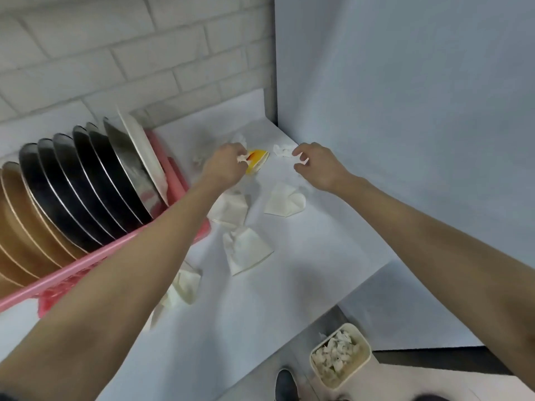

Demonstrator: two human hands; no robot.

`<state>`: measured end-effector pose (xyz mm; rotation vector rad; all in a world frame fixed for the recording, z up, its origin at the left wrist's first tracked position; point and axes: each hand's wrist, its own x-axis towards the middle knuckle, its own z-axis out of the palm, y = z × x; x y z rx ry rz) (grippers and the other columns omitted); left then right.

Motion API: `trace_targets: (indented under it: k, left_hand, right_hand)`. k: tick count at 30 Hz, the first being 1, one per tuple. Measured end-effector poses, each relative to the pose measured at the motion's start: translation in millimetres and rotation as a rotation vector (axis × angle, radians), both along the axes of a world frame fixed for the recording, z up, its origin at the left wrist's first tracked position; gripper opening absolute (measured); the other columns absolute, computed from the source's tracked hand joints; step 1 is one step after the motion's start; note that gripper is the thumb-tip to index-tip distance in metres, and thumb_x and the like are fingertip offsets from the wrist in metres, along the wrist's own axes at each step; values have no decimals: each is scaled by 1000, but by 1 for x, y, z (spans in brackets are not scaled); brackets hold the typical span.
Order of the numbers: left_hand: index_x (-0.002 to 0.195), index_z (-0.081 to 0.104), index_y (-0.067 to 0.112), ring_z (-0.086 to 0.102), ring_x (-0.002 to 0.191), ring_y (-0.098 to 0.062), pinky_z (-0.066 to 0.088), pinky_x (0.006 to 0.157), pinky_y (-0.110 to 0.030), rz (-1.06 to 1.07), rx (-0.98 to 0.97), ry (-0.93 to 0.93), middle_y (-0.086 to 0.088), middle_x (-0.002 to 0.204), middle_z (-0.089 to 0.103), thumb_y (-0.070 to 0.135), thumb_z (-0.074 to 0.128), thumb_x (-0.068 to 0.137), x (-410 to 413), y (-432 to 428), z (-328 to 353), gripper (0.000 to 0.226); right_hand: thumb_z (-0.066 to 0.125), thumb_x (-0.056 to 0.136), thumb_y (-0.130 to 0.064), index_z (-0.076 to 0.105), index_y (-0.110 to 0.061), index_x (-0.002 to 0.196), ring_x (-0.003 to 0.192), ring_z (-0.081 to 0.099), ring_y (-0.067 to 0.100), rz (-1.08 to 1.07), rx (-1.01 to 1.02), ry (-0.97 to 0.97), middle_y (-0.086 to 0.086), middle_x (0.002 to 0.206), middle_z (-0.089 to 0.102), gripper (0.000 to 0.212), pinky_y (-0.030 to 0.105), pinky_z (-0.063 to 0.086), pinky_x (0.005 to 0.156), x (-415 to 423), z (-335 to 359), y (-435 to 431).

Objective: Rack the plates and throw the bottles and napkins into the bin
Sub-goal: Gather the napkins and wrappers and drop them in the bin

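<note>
Several plates (pixel 86 186), black, brown and one white, stand upright in the pink rack (pixel 170 180) at the left. White napkins (pixel 285 199) lie scattered over the white counter (pixel 318 256). My left hand (pixel 224 164) pinches a crumpled napkin (pixel 242 159) beside a yellow-orange object (pixel 257 159) at the far end of the counter. My right hand (pixel 317 163) pinches a small white scrap of napkin (pixel 304 161), right next to another crumpled napkin (pixel 282 151). No bottle can be made out.
A cream bin (pixel 362 347) holding crumpled napkins stands on the floor at the lower right, below the counter's edge. A white brick wall (pixel 115 59) backs the counter and a plain panel (pixel 405 111) closes its right side. A dark shoe (pixel 285 384) shows by the bin.
</note>
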<state>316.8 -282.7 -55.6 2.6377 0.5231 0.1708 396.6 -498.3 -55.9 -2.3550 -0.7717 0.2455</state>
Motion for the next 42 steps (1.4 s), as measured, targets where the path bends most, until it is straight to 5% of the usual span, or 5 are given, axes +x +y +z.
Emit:
trace_targets:
  k: [18,25,32,38,42]
  left_hand:
    - [153,29,27,45,131,-33,44,103,-41,-33,123,383,-11,148,40,26,58,89,110,87,-33,70]
    - [138,52,21,56,119,-30,49,100,-38,-29,94,271,-11,139,52,7,59,85,113,109,-54,56]
    - [119,67,10,57,118,-28,48,101,-37,-9,68,67,-12,128,61,-11,53,81,115,117,-49,47]
    - [117,67,5,56,115,-32,48,89,-33,22,12,-72,-16,122,63,-1,52,86,113,111,-31,34]
    - [82,55,7,50,86,-28,32,69,-26,-10,32,-37,-12,87,52,1,44,90,112,101,-20,16]
  right_hand:
    - [55,97,-23,35,-8,146,112,53,37,-57,-157,44,21,136,35,55,34,42,94,105,-75,70]
    - [47,99,-40,37,-20,145,120,44,38,-74,-287,-119,18,137,35,51,42,44,93,118,-92,100]
    - [46,99,-13,53,-6,128,120,43,36,-73,-355,-197,19,131,43,31,40,44,89,123,-103,104]
    - [46,93,1,48,-3,127,107,54,36,-1,-277,-89,22,126,46,34,35,45,86,116,-94,91]
    - [42,95,0,56,-2,125,107,54,36,69,-195,-54,22,118,45,33,31,42,89,107,-89,84]
